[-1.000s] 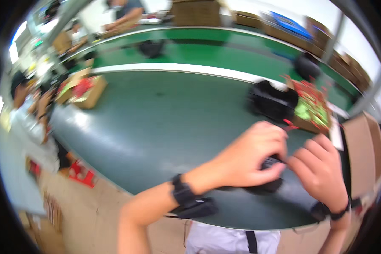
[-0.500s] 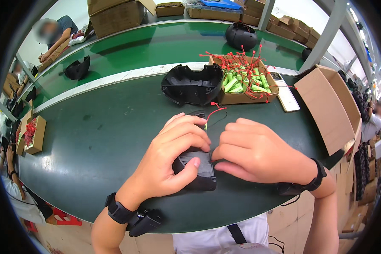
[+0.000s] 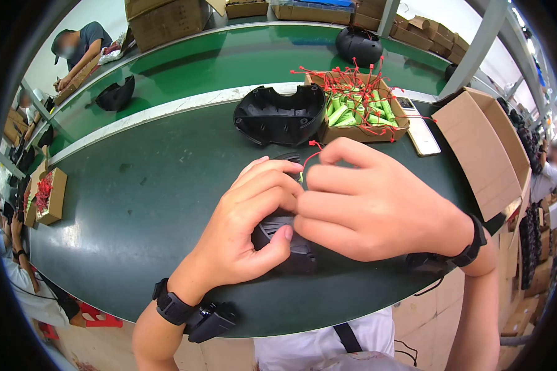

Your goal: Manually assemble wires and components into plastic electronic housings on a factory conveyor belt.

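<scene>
My left hand is wrapped over a black plastic housing on the green table, thumb on its near part and fingers across its far side. My right hand lies curled over the housing's right side, knuckles up, its fingertips hidden. A thin red wire with a small red plug rises between my hands beside a bit of light green. Beyond them sits an open black half shell. Right of that shell, a cardboard box holds several light green battery cells with red leads.
A white phone-like device lies beside the battery box. An open carton stands at the right. More black shells rest on the green belt behind a pale rail. A small box with red wires is at far left. People sit further off.
My right hand has moved left and up, from beside the housing to over it, near the red wire. My left hand keeps its hold.
</scene>
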Tool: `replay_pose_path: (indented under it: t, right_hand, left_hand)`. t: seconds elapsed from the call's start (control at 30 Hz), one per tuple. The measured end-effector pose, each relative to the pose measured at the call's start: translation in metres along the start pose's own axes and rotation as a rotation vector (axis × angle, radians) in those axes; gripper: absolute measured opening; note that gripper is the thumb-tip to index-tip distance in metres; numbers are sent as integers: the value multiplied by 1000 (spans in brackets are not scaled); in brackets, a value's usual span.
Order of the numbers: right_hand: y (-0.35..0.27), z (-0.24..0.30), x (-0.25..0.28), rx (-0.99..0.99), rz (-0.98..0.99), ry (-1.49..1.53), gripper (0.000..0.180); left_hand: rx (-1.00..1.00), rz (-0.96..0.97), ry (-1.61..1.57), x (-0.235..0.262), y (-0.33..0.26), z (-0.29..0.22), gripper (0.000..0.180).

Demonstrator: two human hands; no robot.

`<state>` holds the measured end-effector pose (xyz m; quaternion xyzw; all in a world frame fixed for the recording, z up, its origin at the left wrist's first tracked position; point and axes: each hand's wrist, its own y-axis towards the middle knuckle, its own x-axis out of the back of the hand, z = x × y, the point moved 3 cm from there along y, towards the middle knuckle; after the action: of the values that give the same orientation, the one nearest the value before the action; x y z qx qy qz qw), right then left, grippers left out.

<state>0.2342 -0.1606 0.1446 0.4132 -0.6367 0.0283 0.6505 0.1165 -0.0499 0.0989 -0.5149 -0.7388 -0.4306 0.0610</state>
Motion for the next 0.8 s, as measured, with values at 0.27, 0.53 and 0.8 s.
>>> replay_pose_path:
  t: [0.27,0.53,0.8]
  right_hand:
    - [31,-10,13,27,186,37,13]
    - [-16,-48,1,-384,-188,617,63]
    - [-51,-37,-9,-570,169,188,19]
  left_hand:
    - [69,-44,-113,-3,-4,-5,31]
    - [-22,6,55,-10,1,-1,18]
    - [13,-92,213,-12,-1,-6,36]
